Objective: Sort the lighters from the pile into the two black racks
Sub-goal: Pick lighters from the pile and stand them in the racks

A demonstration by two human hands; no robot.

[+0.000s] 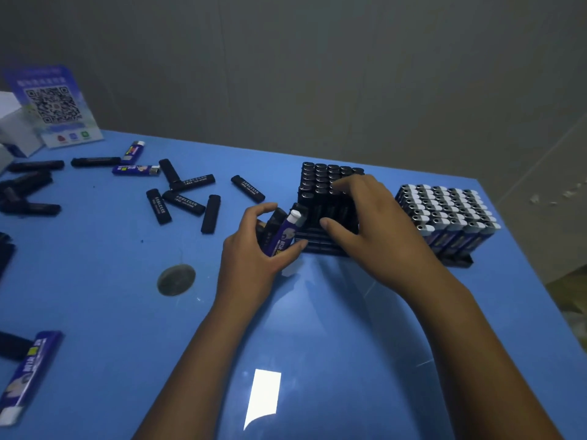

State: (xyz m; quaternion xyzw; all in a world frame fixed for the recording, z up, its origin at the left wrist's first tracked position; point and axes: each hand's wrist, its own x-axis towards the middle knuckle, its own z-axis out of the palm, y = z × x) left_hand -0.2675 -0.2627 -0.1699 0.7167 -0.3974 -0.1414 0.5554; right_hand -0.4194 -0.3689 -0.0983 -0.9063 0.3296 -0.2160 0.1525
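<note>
My left hand (pixel 251 258) grips a small bunch of lighters, one blue with a white cap (pixel 283 235) and black ones (pixel 273 222), just left of the near black rack (pixel 320 246). That rack holds several rows of black lighters (pixel 320 179). My right hand (pixel 371 227) rests over the rack, fingers spread on the lighter tops, thumb at the front rows. To the right, the second rack (pixel 460 261) is filled with blue lighters with silver and white tops (pixel 448 211). Loose black lighters (pixel 184 201) and blue ones (pixel 136 170) lie scattered on the blue table (pixel 317 328) to the left.
A QR-code sign (pixel 54 106) and white boxes (pixel 16 128) stand at the far left corner. A blue lighter (pixel 28 376) lies at the near left edge. A round grey mark (pixel 176 280) is on the table. The table's right edge drops off beyond the second rack.
</note>
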